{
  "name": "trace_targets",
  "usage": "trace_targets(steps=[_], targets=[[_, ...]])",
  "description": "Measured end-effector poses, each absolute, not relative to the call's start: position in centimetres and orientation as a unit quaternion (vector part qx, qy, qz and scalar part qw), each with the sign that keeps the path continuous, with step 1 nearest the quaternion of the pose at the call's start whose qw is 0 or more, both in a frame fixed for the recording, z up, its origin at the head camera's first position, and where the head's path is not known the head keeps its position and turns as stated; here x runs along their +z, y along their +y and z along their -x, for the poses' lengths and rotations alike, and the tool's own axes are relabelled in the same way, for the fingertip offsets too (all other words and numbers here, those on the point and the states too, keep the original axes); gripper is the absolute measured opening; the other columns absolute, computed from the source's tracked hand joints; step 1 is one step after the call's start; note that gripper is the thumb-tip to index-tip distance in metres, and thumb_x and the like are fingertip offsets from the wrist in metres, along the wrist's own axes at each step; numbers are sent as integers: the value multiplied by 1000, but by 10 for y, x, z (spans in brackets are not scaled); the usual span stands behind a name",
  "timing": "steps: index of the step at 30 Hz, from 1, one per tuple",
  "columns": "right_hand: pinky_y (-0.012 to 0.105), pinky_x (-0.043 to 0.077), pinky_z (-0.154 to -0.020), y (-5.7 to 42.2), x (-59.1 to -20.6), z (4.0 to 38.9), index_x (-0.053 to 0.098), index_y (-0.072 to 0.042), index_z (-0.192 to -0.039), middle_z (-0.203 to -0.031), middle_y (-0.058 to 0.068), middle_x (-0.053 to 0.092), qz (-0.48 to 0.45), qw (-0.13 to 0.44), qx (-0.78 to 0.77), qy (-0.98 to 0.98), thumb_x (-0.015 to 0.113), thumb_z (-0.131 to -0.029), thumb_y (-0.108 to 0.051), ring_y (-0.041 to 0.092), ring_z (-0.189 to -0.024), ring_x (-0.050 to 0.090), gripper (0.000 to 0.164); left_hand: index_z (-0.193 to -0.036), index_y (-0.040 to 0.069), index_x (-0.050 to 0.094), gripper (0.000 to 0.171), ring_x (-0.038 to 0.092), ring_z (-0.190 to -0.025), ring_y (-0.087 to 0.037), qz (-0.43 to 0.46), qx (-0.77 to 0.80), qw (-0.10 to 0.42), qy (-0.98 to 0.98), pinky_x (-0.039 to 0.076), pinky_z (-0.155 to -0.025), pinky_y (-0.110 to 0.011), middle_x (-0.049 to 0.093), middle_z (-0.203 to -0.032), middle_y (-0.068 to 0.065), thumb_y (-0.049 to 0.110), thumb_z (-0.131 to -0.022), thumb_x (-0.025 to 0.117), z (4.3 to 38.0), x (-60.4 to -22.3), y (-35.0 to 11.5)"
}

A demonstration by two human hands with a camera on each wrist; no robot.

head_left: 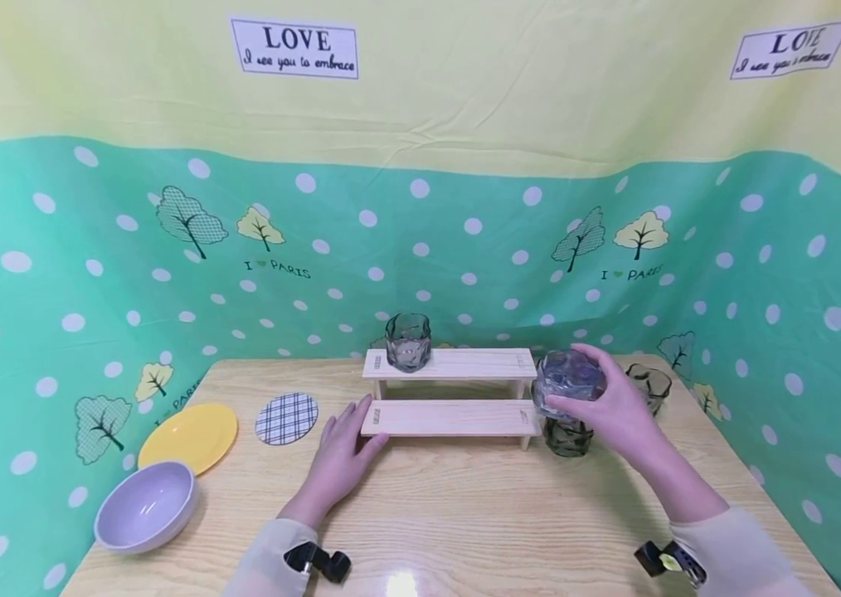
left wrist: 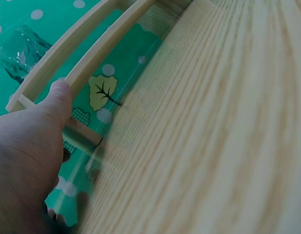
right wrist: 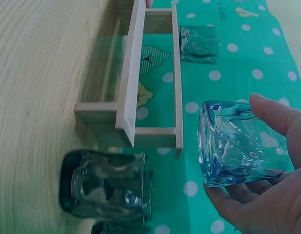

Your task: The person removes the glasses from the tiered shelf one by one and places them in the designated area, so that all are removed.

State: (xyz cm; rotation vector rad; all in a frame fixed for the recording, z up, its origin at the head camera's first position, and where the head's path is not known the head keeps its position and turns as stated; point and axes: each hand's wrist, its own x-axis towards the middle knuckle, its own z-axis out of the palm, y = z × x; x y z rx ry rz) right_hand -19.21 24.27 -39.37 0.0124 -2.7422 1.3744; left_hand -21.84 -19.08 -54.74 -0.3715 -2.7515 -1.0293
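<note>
My right hand (head_left: 610, 406) grips a clear bluish faceted glass (head_left: 566, 377) beside the right end of a two-step wooden rack (head_left: 458, 417). In the right wrist view the thumb is on one side of this glass (right wrist: 243, 144), with fingers on the other. My left hand (head_left: 338, 456) holds the left end of the rack's lower step, its thumb (left wrist: 60, 95) at the front edge. On the upper step, toward the left, stands a grey glass (head_left: 408, 342). Another grey glass (head_left: 568, 439) stands on the table below the held one, partly hidden by it.
A further glass (head_left: 650, 385) stands behind my right hand at the back right. On the left lie a plaid round coaster (head_left: 286, 419), a yellow plate (head_left: 189, 438) and a lavender bowl (head_left: 146, 507). A green dotted cloth (head_left: 465, 257) hangs behind the table and along both sides.
</note>
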Motion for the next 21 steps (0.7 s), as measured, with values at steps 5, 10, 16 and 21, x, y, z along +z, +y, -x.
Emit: trace_targets(steps=[5, 10, 16, 21], targets=[[76, 51, -104, 258, -394, 188, 26, -20, -177, -163, 36, 41, 4, 44, 435, -899, 94, -86, -54, 60, -136, 52, 118, -175, 11, 33, 81, 29, -163, -45, 123, -351, 81, -925, 8, -135, -63, 40, -174, -19, 46, -111, 67, 218, -546, -191], [75, 53, -102, 272, -395, 185, 26, -18, -176, -161, 38, 42, 14, 55, 434, -899, 94, -88, -52, 61, -135, 52, 117, -175, 11, 33, 81, 29, -164, -43, 125, -351, 80, -924, 8, -135, -63, 40, -174, -18, 48, -111, 66, 218, -546, -192], [77, 52, -102, 290, -397, 182, 25, -16, -176, -162, 40, 38, 26, 67, 434, -898, 94, -89, -48, 64, -135, 50, 116, -175, 11, 33, 82, 28, -164, -44, 124, -351, 75, -925, 8, -136, -62, 39, -174, -18, 49, -111, 66, 218, -547, -193], [75, 52, -101, 306, -399, 180, 21, -15, -177, -163, 42, 34, 39, 60, 442, -894, 92, -91, -47, 64, -136, 48, 117, -174, 11, 33, 82, 29, -163, -45, 127, -355, 79, -923, 8, -135, -63, 39, -174, -18, 49, -110, 67, 218, -545, -193]])
